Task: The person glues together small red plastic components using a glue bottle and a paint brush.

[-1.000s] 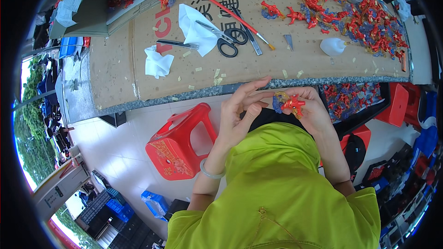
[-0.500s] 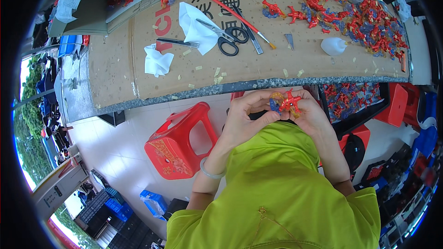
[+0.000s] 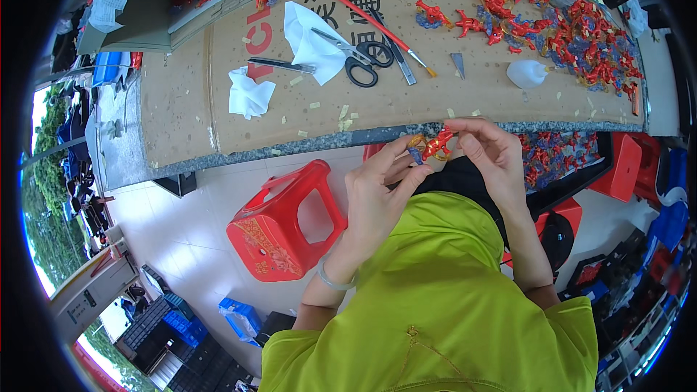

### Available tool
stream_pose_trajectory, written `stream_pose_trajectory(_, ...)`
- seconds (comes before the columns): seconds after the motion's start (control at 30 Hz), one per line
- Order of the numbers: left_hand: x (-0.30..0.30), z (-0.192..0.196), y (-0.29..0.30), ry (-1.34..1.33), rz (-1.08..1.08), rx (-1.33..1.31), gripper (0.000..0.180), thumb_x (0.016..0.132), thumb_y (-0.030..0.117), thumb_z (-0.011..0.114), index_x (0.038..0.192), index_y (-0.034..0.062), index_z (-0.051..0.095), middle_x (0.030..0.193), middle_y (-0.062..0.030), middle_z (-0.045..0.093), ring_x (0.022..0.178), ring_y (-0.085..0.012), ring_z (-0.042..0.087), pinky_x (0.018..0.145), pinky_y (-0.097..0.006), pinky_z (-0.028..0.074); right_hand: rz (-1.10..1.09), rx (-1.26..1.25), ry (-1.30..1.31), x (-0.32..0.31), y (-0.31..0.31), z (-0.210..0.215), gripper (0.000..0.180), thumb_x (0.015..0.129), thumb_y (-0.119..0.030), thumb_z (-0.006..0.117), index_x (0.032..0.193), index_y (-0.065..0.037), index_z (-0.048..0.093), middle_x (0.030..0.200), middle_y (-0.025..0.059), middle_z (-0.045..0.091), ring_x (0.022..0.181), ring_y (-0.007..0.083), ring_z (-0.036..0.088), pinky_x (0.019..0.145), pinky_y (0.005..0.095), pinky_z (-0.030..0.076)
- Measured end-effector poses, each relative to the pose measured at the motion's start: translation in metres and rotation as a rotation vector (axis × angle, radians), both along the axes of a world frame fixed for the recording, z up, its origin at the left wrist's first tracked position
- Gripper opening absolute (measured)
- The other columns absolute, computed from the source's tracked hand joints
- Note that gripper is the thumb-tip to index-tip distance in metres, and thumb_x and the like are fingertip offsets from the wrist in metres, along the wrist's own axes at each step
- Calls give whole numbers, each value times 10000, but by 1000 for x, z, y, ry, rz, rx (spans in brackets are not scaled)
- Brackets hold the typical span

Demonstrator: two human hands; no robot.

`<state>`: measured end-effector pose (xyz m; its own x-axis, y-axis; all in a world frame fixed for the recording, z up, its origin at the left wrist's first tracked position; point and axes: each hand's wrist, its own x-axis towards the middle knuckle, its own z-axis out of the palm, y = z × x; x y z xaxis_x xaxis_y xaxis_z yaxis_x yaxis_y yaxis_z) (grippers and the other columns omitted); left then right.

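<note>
Seated in a lime-green shirt (image 3: 443, 297), a worker holds a small red figurine (image 3: 438, 145) between both hands just below the table's edge, at about one o'clock from the picture's centre. The left hand (image 3: 377, 192), a thin bangle (image 3: 332, 283) on its wrist, pinches the piece from its eight o'clock side with thumb and fingertips closed on a yellow and blue part; the right hand (image 3: 494, 152) closes over it from three o'clock, fingers curled about the red body. The two hands meet on the figurine, nearly touching. Done well, this step seems to call for a light, steady pinch from each side, the piece kept close to the chest and turned slowly so that small limbs do not snap or slip. At nine o'clock of the hands a red plastic stool (image 3: 283, 229) stands on the pale floor. Farther off, at twelve o'clock, a cardboard sheet (image 3: 181, 123) covers the table, strewn with paper scraps. On it lie crumpled white tissues (image 3: 249, 93), black-handled scissors (image 3: 359, 58), a long red-handled brush (image 3: 367, 18) and a small white bottle (image 3: 526, 72). Beyond, at one o'clock, a heap of red and blue figurines (image 3: 581, 29) spreads toward the far edge.
</note>
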<state>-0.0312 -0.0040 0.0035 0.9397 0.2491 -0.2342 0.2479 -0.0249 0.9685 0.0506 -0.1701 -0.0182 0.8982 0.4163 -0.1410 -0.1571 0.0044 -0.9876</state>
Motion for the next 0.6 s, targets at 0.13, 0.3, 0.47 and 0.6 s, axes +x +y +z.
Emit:
stream_pose_trajectory(0.13, -2, -1, -4, -41, 14, 101, 421, 787, -34, 713, 1179, -67, 564, 1081, -124, 658, 986, -172, 645, 818, -258, 546, 48, 11, -41, 0, 3, 0, 186, 888, -69, 627, 1048, 21, 653, 966, 57, 640, 821, 88, 597, 782, 234, 470)
stream_pose_trajectory(0.3, -4, -9, -1, -74, -79, 11, 498, 766, -44, 725, 1219, -47, 518, 1129, -148, 637, 1000, -191, 644, 824, -272, 555, 49, 142, 116, 3, -2, -12, 99, 855, 10, 629, 948, 35, 652, 942, 51, 618, 837, 101, 595, 765, 226, 470)
stream_pose_trajectory(0.47, 1, -14, 11, 51, -233, -656, 764, 728, -61, 746, 1357, 71, 333, 1287, -175, 516, 1064, -283, 625, 841, -317, 553, 191, 270, 235, 13, -2, -13, 86, 827, 46, 635, 906, 31, 667, 950, 40, 571, 830, 108, 590, 737, 217, 470)
stream_pose_trajectory(0.6, 3, -10, 12, 56, -323, -724, 824, 714, -83, 742, 1390, 95, 306, 1289, -172, 500, 1053, -291, 630, 799, -306, 566, 247, 283, 289, 14, 3, -10, 86, 801, 49, 657, 876, 22, 688, 934, 28, 539, 806, 101, 571, 713, 212, 464)
